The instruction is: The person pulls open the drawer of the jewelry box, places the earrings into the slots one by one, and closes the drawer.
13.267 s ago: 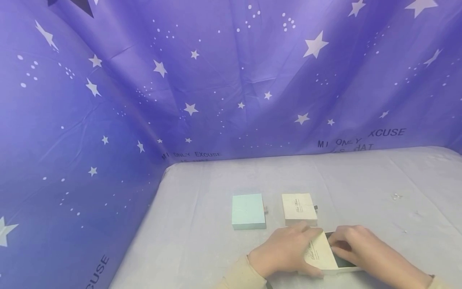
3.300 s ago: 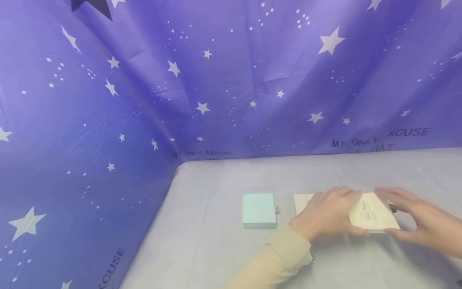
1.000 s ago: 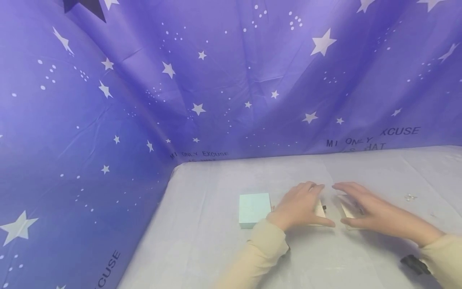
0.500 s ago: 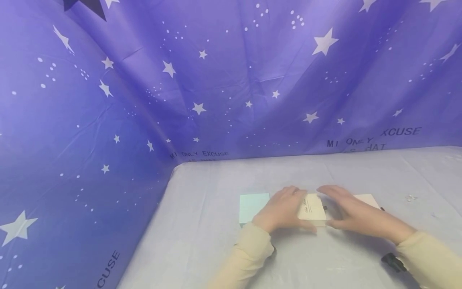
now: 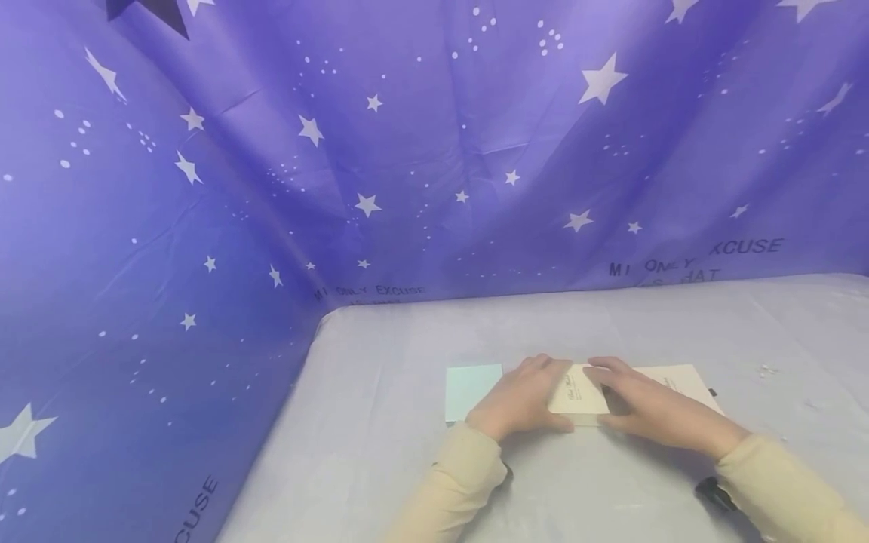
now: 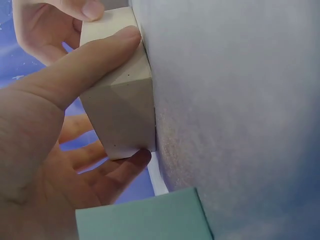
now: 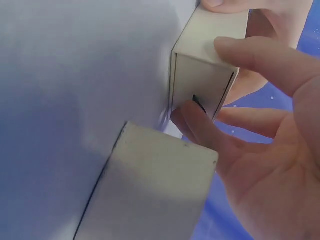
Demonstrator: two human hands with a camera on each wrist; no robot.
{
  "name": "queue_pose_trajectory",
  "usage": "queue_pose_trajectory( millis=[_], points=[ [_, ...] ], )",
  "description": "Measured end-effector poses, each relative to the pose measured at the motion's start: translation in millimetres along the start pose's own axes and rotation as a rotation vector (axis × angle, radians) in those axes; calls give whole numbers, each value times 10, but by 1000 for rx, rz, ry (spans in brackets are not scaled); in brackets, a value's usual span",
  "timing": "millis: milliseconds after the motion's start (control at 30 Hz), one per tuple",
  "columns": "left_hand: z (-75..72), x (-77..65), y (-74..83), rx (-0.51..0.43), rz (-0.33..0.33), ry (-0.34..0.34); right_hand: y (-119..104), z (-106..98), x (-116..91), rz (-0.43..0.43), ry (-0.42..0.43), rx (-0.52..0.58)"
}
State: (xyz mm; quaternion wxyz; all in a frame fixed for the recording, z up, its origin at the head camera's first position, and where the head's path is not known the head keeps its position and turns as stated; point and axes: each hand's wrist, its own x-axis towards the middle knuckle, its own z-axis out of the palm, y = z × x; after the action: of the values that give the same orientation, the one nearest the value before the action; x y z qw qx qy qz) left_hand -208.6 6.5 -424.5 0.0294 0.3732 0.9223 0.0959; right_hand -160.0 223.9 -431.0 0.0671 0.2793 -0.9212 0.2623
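A cream drawer box with dark lettering lies on the table between the hands. My left hand grips its left part, thumb along the near side and fingers around the far side, as the left wrist view shows on the box. From the right, my right hand holds the same box, thumb on the near side. In the right wrist view, a right finger touches the dark pull tab on the box's end. The drawer is shut flush.
A mint-green box stands to the left, partly behind the left hand. Another cream box with a dark tab lies to the right, partly behind the right hand. Small shiny pieces lie farther right on the pale cloth.
Earlier the right fingers were inside a cream box's pulled-out drawer; that box, now shut, stands on the right of the row. Both hands have since moved left onto the middle box.
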Motion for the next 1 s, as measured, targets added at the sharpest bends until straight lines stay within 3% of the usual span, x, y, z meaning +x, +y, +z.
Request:
queue_pose_trajectory(
  millis=[333, 667, 1000],
  points=[
    [-35, -15, 42, 55, 8, 39, -60, -38, 24, 23, -3, -1],
    [-81, -32, 81, 25, 23, 62, -126, -128, -61, 52, 9, 10],
    [-138, -227, 176, 54, 66, 72, -241, -132, -219, 1, 29, -6]
  ],
)
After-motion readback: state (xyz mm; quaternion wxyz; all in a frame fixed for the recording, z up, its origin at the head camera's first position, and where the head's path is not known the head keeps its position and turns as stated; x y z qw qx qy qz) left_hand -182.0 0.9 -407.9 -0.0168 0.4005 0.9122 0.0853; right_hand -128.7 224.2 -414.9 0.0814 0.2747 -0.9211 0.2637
